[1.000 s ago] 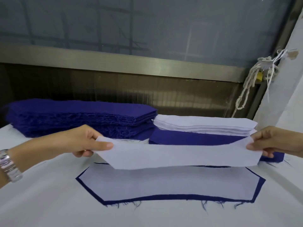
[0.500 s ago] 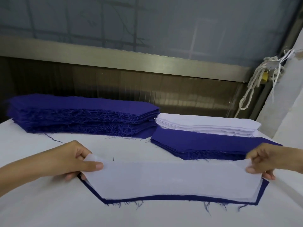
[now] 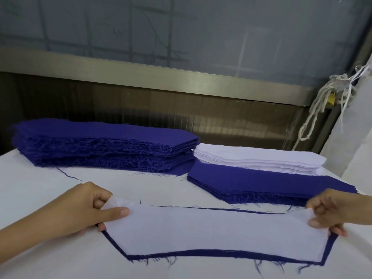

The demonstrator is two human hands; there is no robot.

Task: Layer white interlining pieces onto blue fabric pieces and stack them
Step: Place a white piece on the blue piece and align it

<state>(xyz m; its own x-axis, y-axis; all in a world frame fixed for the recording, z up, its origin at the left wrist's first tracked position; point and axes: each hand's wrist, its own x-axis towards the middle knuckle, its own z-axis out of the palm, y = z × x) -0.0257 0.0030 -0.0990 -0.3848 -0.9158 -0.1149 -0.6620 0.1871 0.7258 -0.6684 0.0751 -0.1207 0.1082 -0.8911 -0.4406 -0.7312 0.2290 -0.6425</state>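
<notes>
Left hand [image 3: 80,210] and right hand [image 3: 334,212] pinch the ends of the white piece [image 3: 217,230]; a frayed blue piece [image 3: 201,254] seemingly lies beneath their fingers [image 3: 118,213].

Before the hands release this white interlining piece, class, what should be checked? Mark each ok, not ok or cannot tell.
1. Left hand pinches the long white interlining piece at its left end: ok.
2. Right hand pinches its right end: ok.
3. Dark blue fabric piece shows a border along the near edge: ok.
4. Far edge aligned: cannot tell, blue shows only partly there.
5. Interlining fully flat: not ok, the pinched ends are raised.
6. Middle free of wrinkles: ok.
</notes>
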